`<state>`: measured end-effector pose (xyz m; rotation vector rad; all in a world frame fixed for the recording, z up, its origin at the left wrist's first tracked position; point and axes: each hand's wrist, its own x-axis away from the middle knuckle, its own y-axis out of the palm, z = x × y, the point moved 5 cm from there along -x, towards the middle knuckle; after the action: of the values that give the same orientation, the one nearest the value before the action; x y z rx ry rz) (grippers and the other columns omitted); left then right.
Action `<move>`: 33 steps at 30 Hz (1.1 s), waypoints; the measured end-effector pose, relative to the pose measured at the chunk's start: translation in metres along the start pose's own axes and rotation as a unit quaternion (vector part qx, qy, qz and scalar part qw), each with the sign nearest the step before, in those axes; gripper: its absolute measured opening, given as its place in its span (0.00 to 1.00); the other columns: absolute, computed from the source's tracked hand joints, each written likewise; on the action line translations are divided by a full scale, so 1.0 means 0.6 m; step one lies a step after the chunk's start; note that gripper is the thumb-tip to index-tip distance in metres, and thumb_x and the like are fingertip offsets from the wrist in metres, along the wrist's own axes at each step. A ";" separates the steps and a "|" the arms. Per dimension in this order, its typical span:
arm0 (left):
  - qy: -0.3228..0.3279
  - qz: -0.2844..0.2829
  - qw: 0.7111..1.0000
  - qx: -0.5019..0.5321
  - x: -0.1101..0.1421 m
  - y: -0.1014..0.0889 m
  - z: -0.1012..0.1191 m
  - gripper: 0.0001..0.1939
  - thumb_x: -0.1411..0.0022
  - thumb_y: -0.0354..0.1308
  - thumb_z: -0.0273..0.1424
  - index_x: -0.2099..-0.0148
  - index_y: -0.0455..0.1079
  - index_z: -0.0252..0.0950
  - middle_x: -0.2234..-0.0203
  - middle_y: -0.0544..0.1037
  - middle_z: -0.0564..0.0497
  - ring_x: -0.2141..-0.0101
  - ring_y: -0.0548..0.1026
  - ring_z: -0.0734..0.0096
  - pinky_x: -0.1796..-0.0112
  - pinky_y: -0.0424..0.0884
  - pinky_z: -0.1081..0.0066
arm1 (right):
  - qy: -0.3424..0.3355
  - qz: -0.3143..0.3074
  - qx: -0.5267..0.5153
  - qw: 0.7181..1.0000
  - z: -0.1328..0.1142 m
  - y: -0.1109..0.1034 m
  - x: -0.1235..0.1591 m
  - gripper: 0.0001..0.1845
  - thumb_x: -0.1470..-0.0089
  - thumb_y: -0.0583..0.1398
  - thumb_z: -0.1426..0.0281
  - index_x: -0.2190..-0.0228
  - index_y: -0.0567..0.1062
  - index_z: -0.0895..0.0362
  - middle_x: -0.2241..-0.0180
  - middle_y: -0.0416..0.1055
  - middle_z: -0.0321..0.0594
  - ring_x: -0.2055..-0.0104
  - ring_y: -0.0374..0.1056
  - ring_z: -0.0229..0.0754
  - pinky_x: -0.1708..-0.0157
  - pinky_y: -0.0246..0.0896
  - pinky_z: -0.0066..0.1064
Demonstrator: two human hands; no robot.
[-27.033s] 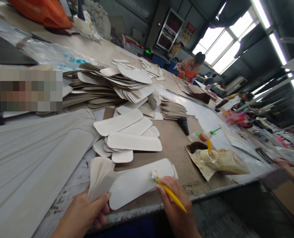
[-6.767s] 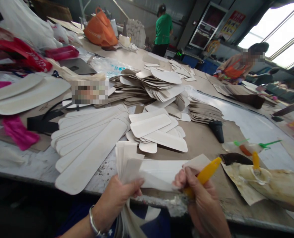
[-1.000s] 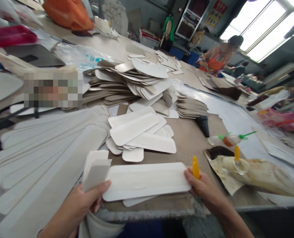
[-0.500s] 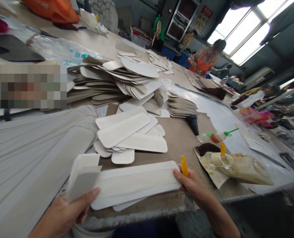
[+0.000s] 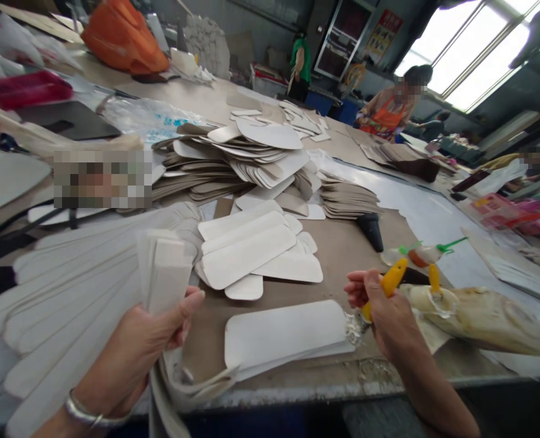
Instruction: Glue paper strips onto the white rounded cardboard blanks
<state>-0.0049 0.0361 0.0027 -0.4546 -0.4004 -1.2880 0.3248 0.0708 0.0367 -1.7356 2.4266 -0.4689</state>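
My left hand (image 5: 128,347) is closed around a bundle of pale, thin strips (image 5: 167,271); their long ends bend down over the table's front edge. In my right hand (image 5: 391,319) is a yellow-handled brush (image 5: 393,278), its clotted bristles low by the right end of a white round-cornered panel (image 5: 283,334). That panel lies on one or more similar pieces near the front edge. Behind it is a loose heap of white panels (image 5: 252,258), several with a paler strip along the middle. Neither hand touches the heap.
A cut, glue-stained plastic container (image 5: 493,322) lies at right with another yellow-handled tool (image 5: 435,280) in it. Beyond are a black cone (image 5: 370,231) and green-tipped bottles (image 5: 427,254). Fanned panels (image 5: 83,292) cover the left; stacked grey pieces (image 5: 233,158) stand behind. People work farther off.
The panel held between both hands is now on the heap, and a plain white panel below shows. My left hand has lifted with the strips; the brush in my right has swung bristles-down.
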 end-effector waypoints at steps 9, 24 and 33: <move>-0.094 -0.123 0.983 -0.100 0.025 0.056 -0.101 0.23 0.54 0.55 0.46 0.89 0.61 0.36 0.93 0.66 0.52 0.87 0.61 0.75 0.80 0.57 0.74 | 0.031 -0.079 -0.072 0.994 0.024 0.088 0.102 0.28 0.48 0.50 0.45 0.73 0.72 0.57 0.74 0.65 0.38 0.80 0.58 0.34 0.84 0.53 0.24; -0.096 -0.112 0.986 -0.084 0.022 0.069 -0.102 0.18 0.54 0.53 0.37 0.90 0.59 0.37 0.95 0.65 0.53 0.90 0.60 0.76 0.85 0.54 0.75 | 0.045 -0.113 0.052 0.991 0.056 0.132 0.138 0.16 0.54 0.62 0.55 0.74 0.70 0.55 0.79 0.66 0.33 0.79 0.66 0.39 0.76 0.61 0.30; -0.072 -0.104 0.987 -0.101 0.017 0.074 -0.099 0.18 0.54 0.56 0.44 0.86 0.63 0.37 0.94 0.68 0.52 0.89 0.64 0.73 0.83 0.59 0.73 | 0.042 -0.065 0.077 0.994 0.054 0.090 0.125 0.16 0.53 0.61 0.55 0.73 0.70 0.55 0.81 0.68 0.34 0.78 0.67 0.41 0.76 0.61 0.30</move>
<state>0.0426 0.0053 -0.0465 -0.6942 -0.4503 -1.5102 0.2600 0.0107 -0.0052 -1.8492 2.2708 -0.7387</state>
